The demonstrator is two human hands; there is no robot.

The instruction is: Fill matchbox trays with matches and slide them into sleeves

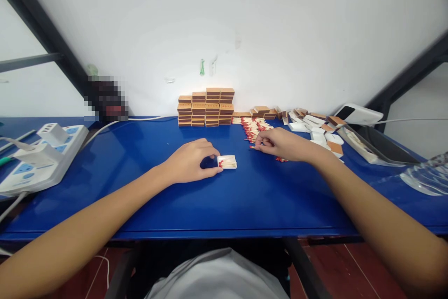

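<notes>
A small white matchbox tray lies on the blue table with several red-tipped matches in it. My left hand grips the tray's left end between thumb and fingers. To the right, my right hand is closed in a pinch on a match, whose red head points left. Just behind that hand spreads a pile of loose matches, partly hidden by the hand. A few more red heads show below the wrist.
Stacked matchboxes stand against the wall. Loose sleeves and white trays lie at the back right, near a white device and a dark open case. Clear plastic sits far right; a power strip lies left.
</notes>
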